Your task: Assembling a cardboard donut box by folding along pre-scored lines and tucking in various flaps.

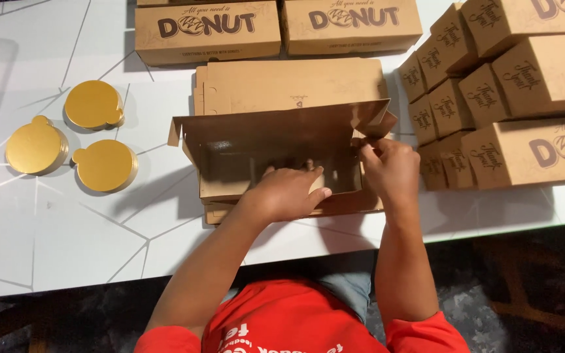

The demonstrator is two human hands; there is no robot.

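Resting near the front edge of the white tabletop with thin grey lines [53,242], a half-folded brown cardboard box [276,140] sits open-topped on a stack of flat brown cardboard blanks [282,82].

Room: bare tabletop lies left and front-left of the box; the right side is crowded by a pile of closed brown cardboard boxes [511,98], whose nearest ones sit just beside the box's right end. Two more closed printed brown boxes [276,26] stand at the far edge behind the blanks.

Left hand [289,193]: fingers curled over the front wall of the box, fingertips inside, thumb outside; grasping that wall.

Right hand [390,170]: fingers pinched together on the small brown end flap [377,124] at the box's right end.

Contents: the interior of the half-folded box shows only its own shadowed floor and walls; lid flap raised at the back.

Other items: three round gold card discs with small tabs [73,140], lying flat on the left of the tabletop, well apart from the box.
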